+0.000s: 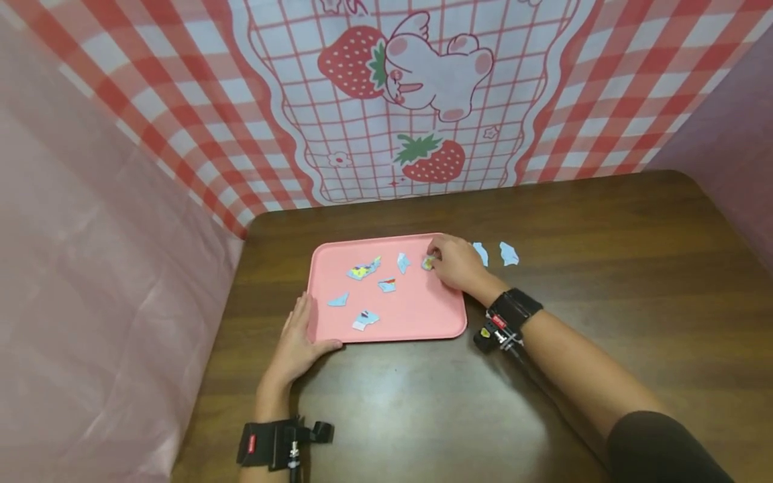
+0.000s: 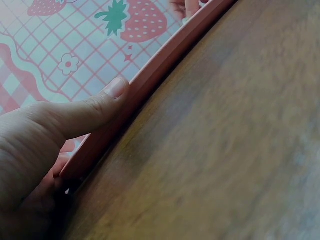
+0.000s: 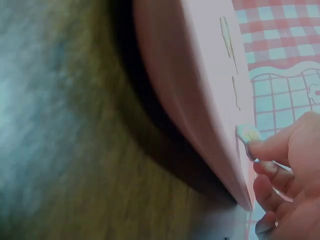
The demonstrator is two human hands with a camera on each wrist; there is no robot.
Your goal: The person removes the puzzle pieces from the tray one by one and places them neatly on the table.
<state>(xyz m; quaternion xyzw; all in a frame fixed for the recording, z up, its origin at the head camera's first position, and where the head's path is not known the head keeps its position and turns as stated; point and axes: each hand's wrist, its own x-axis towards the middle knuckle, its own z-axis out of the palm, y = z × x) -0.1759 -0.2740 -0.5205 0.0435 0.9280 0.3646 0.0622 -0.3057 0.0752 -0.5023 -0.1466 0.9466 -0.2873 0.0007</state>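
Observation:
On a pink tray [image 1: 417,315] lie several jagged, light-blue paper pieces with printed patches, among them one with yellow and purple [image 1: 362,271] and one with a red mark [image 1: 387,285]. My right hand [image 1: 455,263] reaches over the tray's right rim. Its thumb and fingertips pinch a pale blue paper piece [image 3: 247,134] with a yellow patch, tilted up in the right wrist view. My left hand [image 1: 297,345] rests against the near left corner, fingers straight along the left side. Its thumb [image 2: 100,107] lies extended along the front rim.
Two more light-blue paper pieces lie on the wooden table [image 1: 398,409] right of the tray, one at the far right [image 1: 509,253] and one beside my right hand [image 1: 481,253]. Behind the table hangs a red-and-white checked cloth [image 1: 290,134] with strawberries. A pink curtain [image 1: 90,268] borders the left.

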